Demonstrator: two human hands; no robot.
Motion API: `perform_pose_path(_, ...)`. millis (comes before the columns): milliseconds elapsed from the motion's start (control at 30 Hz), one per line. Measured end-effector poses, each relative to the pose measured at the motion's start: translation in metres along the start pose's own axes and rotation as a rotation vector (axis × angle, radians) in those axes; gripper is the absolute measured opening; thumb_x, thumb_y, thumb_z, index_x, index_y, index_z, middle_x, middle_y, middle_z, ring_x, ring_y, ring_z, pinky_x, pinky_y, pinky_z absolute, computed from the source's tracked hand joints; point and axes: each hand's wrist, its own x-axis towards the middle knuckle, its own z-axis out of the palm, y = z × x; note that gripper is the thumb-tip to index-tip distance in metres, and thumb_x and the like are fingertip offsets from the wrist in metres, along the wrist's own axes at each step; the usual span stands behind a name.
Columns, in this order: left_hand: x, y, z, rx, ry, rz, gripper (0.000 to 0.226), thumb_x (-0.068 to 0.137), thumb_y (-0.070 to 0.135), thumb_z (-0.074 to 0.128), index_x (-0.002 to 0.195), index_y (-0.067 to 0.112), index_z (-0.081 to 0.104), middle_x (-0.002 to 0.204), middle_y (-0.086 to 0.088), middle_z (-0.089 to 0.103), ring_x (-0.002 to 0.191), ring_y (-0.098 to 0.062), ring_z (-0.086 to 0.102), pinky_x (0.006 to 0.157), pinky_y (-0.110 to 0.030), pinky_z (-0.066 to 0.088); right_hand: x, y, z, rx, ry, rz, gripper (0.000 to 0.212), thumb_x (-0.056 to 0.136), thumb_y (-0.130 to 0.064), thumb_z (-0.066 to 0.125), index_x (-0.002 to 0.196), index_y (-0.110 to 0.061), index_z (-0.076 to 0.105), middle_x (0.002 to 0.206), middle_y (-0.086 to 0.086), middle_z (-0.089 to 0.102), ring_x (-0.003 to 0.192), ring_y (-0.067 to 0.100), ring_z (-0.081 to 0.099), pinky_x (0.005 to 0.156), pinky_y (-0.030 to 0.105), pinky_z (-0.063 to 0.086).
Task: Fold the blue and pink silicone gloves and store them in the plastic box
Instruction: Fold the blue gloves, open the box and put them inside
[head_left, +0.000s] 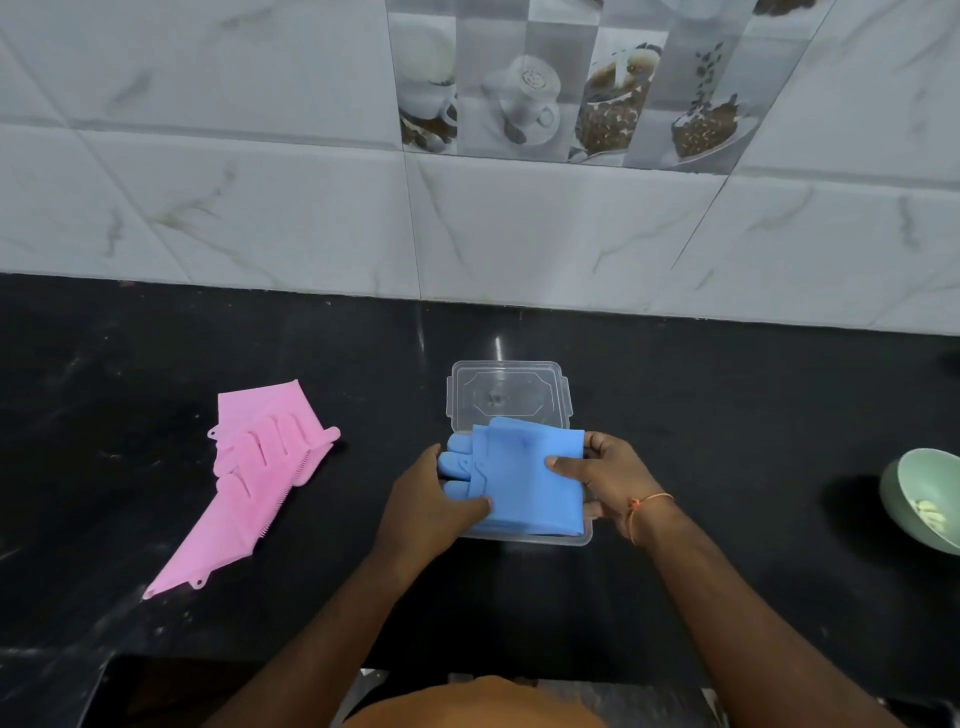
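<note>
Lowering the folded blue gloves (524, 475) at frame centre, a person holds the bundle over the clear plastic box (535, 540) on a black countertop (727, 415). The left hand (431, 499) pinches the bundle's near-left edge, thumb on top; the right hand (608, 475) clamps the right edge the same way, fingers curled beneath. The box's lid (509, 395) lies just behind it, toward the tiled wall. The pink gloves (260, 467) wait at left of frame, seemingly not yet folded small enough. Doing this step well likely means keeping both pinches tight so the springy silicone cannot unfold, seating the bundle flat within the walls, and pressing it low to leave room for the pink pair.
</note>
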Motion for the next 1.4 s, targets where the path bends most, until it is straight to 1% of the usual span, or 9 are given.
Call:
perform_pose_path(67,-0.003,0.000,0.004,0.047,0.000,0.007,0.054,0.070,0.033,0.095,0.115,0.032,0.066,0.111,0.016,0.073,0.099,-0.003,0.070,0.075,-0.019,0.053,0.003,0.003,0.001,-0.121,0.057,-0.042,0.035,0.083,-0.010,0.087,0.114,-0.010,0.070,0.107,0.012,0.079,0.094,0.030,0.078,0.062,0.039,0.062)
perform_pose_path(167,-0.001,0.001,0.007,0.195,0.023,0.018,0.058,0.069,0.042,0.092,0.117,0.025,0.065,0.119,0.006,0.068,0.103,-0.013,0.070,0.086,-0.035,0.060,0.008,0.005,0.002,-0.382,0.151,-0.112,0.041,0.079,-0.017,0.090,0.114,-0.016,0.068,0.105,0.003,0.076,0.093,0.023,0.073,0.078,0.039,0.062)
perform_pose_path(267,0.001,0.002,0.006,0.397,-0.041,-0.054,0.103,0.075,0.057,0.088,0.157,0.013,0.043,0.152,-0.005,0.047,0.131,-0.024,0.062,0.106,-0.038,0.054,0.004,-0.001,0.003,-0.709,0.213,-0.188,0.052,0.075,-0.031,0.087,0.121,-0.021,0.064,0.106,0.000,0.072,0.093,0.022,0.068,0.079,0.031,0.053)
perform_pose_path(367,0.000,0.003,0.003,0.500,-0.066,-0.043,0.126,0.077,0.071,0.082,0.171,0.015,0.018,0.166,-0.005,0.027,0.147,-0.029,0.046,0.116,-0.042,0.047,-0.001,-0.011,0.005,-0.987,0.234,-0.259,0.060,0.077,-0.038,0.082,0.127,-0.016,0.057,0.118,0.007,0.068,0.104,0.032,0.068,0.087,0.036,0.053)
perform_pose_path(533,0.002,0.014,-0.007,0.521,0.089,0.314,0.087,0.091,0.057,0.075,0.163,0.023,0.041,0.160,0.000,0.039,0.142,-0.024,0.043,0.115,-0.041,0.046,-0.014,-0.028,0.001,-1.212,0.259,-0.417,0.052,0.087,-0.036,0.073,0.130,-0.013,0.056,0.128,0.008,0.055,0.100,0.037,0.067,0.082,0.040,0.055)
perform_pose_path(700,0.024,0.038,-0.006,0.633,-0.138,0.667,0.054,0.102,0.025,0.070,0.154,0.026,0.057,0.147,0.001,0.061,0.133,-0.018,0.055,0.114,-0.030,0.045,-0.021,-0.031,-0.004,-1.245,-0.005,-0.778,0.045,0.093,-0.035,0.073,0.137,-0.026,0.065,0.131,-0.005,0.060,0.113,0.019,0.058,0.093,0.031,0.051)
perform_pose_path(833,0.041,0.042,0.011,0.819,-0.277,0.653,0.053,0.106,0.025,0.061,0.157,0.035,0.052,0.147,0.003,0.062,0.132,-0.019,0.060,0.107,-0.034,0.049,-0.016,-0.024,0.003,-1.337,-0.103,-0.682,0.043,0.096,-0.028,0.069,0.139,-0.027,0.064,0.135,-0.004,0.062,0.118,0.022,0.061,0.098,0.035,0.052)
perform_pose_path(1267,0.069,0.028,0.041,1.091,-0.382,0.400,0.068,0.091,0.031,0.083,0.150,0.016,0.053,0.153,-0.003,0.055,0.137,-0.027,0.059,0.109,-0.047,0.054,0.014,0.005,0.025,-1.465,-0.183,-0.508,0.074,0.085,-0.031,0.077,0.152,-0.028,0.047,0.151,-0.001,0.053,0.128,0.028,0.061,0.106,0.041,0.052)
perform_pose_path(1400,0.077,0.031,0.049,1.164,-0.440,0.377,0.058,0.097,0.027,0.077,0.150,0.012,0.057,0.153,-0.008,0.058,0.138,-0.029,0.061,0.113,-0.045,0.051,0.029,0.008,0.033,-1.493,-0.237,-0.471,0.065,0.086,-0.035,0.077,0.146,-0.025,0.054,0.148,0.003,0.057,0.131,0.027,0.060,0.112,0.037,0.046)
